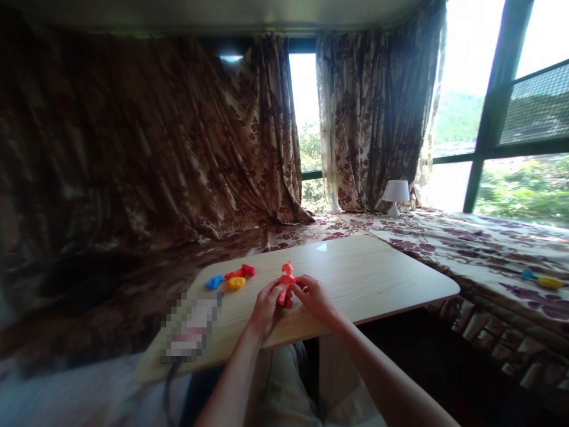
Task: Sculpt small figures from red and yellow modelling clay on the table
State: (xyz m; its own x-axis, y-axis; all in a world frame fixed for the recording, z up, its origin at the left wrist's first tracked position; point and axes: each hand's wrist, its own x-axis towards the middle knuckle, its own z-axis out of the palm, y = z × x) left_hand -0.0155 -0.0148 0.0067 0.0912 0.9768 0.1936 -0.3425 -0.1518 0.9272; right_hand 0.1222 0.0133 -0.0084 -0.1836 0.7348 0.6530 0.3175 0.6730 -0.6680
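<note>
Both my hands meet over the light wooden table. My left hand and my right hand are closed on the lower part of a small red toy figure, which stands upright between my fingers. To the left on the table lie a blue piece, a yellow piece and a red piece, close together and apart from my hands.
A blurred-out flat object lies near the table's left front edge. A floral-covered surface runs behind and to the right, bearing a small white lamp and a blue-and-yellow toy. Patterned curtains hang behind.
</note>
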